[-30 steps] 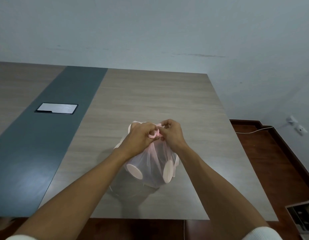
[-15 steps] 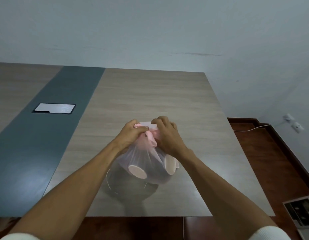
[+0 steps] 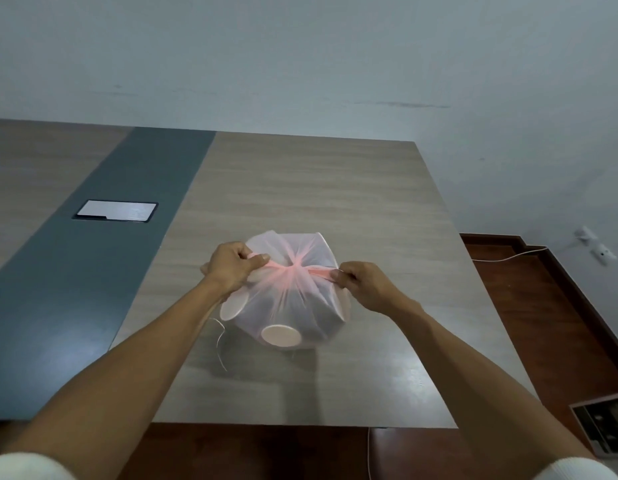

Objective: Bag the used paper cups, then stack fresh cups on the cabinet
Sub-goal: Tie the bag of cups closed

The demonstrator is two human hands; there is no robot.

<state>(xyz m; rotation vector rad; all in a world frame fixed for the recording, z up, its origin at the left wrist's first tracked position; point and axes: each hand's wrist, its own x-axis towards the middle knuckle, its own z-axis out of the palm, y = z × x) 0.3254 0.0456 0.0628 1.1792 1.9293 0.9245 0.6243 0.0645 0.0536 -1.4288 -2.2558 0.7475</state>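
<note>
Bag [image 3: 293,299] (knotted) between both hands

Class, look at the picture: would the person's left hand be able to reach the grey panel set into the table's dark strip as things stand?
Probably yes. The way to the panel across the table is bare, but the left hand is pinching a bag handle and must let go first.

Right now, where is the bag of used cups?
In the head view the pink bag sits on the wooden table, centre frame toward the near edge, between the left hand and right hand, which pull its handles apart.
</note>
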